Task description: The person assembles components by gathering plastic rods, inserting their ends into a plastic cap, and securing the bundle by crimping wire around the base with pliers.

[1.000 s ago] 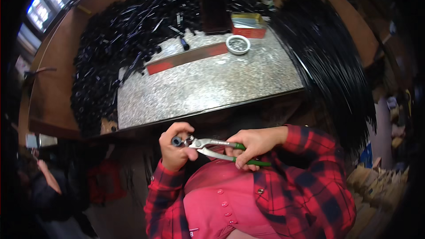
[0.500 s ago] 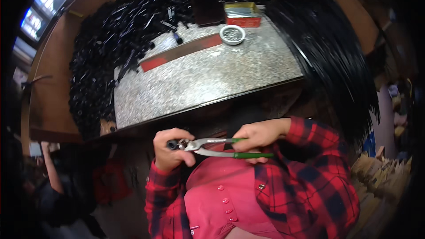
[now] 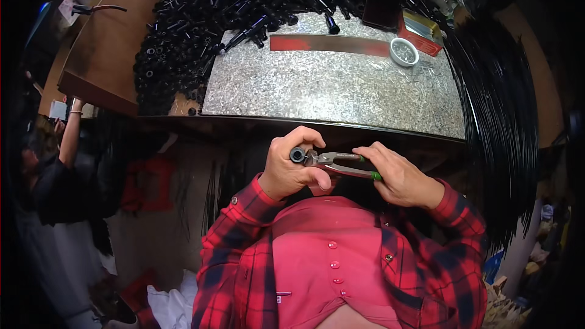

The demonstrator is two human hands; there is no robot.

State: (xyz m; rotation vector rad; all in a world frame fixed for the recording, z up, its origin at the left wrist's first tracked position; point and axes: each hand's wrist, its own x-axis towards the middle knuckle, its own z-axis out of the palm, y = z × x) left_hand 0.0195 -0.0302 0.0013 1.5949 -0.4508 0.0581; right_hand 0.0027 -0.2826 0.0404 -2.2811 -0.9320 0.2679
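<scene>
My left hand [image 3: 281, 169] is curled around a short black tubular part [image 3: 297, 155], whose round hollow end faces up between thumb and fingers. Metal pliers [image 3: 339, 169] with green grips meet that part at their jaws, just beside my left fingertips. Wrapped over the handle ends, my right hand [image 3: 402, 176] holds the pliers. Both hands are in front of the table edge, above my lap. What exactly sits between the jaws is too small to make out.
A speckled tabletop [image 3: 329, 94] carries a heap of black parts [image 3: 183, 42], a red-brown strip [image 3: 329, 44], a white bowl [image 3: 404, 53] of small metal bits and a red-yellow box [image 3: 421, 31]. Long black rods [image 3: 499, 109] hang at right. Another person's arm [image 3: 71, 131] shows at left.
The view has turned, so the table and my hands appear further right and higher. The pliers' handles look closer together, and my right hand now lies over their ends.
</scene>
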